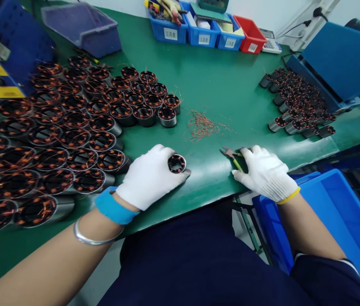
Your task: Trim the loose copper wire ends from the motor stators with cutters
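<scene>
My left hand (151, 176), in a white glove, is closed around a small motor stator (176, 163) with copper windings, held just above the green table (199, 85) near its front edge. My right hand (264, 172), also gloved, rests on the table gripping small wire cutters (231, 155) with green handles, jaws pointing left. A little heap of cut copper wire bits (202, 125) lies beyond and between the hands.
Many wound stators (71, 127) crowd the left of the table; another group (298, 104) sits at the right by a blue box (339, 59). Blue and red bins (202, 29) line the back. A blue crate (336, 212) stands below on the right.
</scene>
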Motion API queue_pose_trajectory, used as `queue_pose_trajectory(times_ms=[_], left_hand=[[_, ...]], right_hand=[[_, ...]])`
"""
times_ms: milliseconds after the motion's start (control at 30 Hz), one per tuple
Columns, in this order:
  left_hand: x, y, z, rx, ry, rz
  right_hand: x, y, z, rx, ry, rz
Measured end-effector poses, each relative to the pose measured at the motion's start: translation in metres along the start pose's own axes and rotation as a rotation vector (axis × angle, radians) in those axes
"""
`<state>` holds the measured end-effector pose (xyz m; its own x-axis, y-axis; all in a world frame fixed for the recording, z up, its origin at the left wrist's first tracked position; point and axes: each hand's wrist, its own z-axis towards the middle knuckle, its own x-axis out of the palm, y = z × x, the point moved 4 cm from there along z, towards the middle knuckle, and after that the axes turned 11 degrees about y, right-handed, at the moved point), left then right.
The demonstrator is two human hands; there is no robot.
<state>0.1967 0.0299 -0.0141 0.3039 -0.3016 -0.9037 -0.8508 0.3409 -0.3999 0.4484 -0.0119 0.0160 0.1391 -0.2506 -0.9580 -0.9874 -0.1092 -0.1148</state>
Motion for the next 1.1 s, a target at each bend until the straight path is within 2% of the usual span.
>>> queue_pose_trajectory(times_ms=[33,100,133,233,300,433,467,533,600,667,733,833,900,1033,1100], left_hand=[[0.001,-0.004,0.0,0.052,-0.031,0.01],[0.004,-0.015,-0.003,0.174,-0.091,0.023],[0.006,-0.02,-0.005,0.241,-0.114,0.017],[0.013,-0.032,-0.011,0.379,-0.158,-0.069],[0.015,-0.034,-0.013,0.392,-0.196,-0.157],[0.008,-0.029,-0.008,0.242,-0.242,-0.253],[0.005,-0.026,-0.007,0.195,-0.208,-0.291],[0.0,-0.019,-0.002,0.148,-0.068,-0.481],[-0.004,-0.011,0.001,0.142,0.046,-0.848],[-0.006,-0.005,0.003,0.123,0.044,-1.181],[-0.005,-0.005,0.004,0.082,0.044,-1.21],[0.002,-0.016,0.002,0.066,0.116,-0.954],[0.004,-0.021,-0.001,0.062,0.058,-0.997],[0.005,-0.013,-0.006,0.036,-0.232,-1.38],[0.005,-0.009,-0.005,0.051,-0.292,-1.447]], right_hand=[[-0.003,0.005,0.001,-0.055,-0.062,0.066],[-0.007,0.02,0.005,-0.186,-0.122,0.349],[-0.007,0.03,0.008,-0.247,-0.087,0.532],[0.003,0.064,0.019,-0.389,0.182,0.999],[0.008,0.076,0.025,-0.406,0.279,1.216],[0.011,0.071,0.03,-0.252,0.213,1.567],[0.011,0.069,0.03,-0.219,0.207,1.612],[0.011,0.068,0.027,-0.189,0.227,1.664],[0.01,0.068,0.026,-0.166,0.242,1.69],[0.012,0.069,0.025,-0.152,0.256,1.696],[0.014,0.07,0.026,-0.157,0.27,1.686],[0.016,0.069,0.026,-0.184,0.279,1.671],[0.016,0.069,0.026,-0.197,0.287,1.711],[0.012,0.074,0.022,-0.246,0.32,1.786],[0.012,0.077,0.022,-0.248,0.328,1.816]])
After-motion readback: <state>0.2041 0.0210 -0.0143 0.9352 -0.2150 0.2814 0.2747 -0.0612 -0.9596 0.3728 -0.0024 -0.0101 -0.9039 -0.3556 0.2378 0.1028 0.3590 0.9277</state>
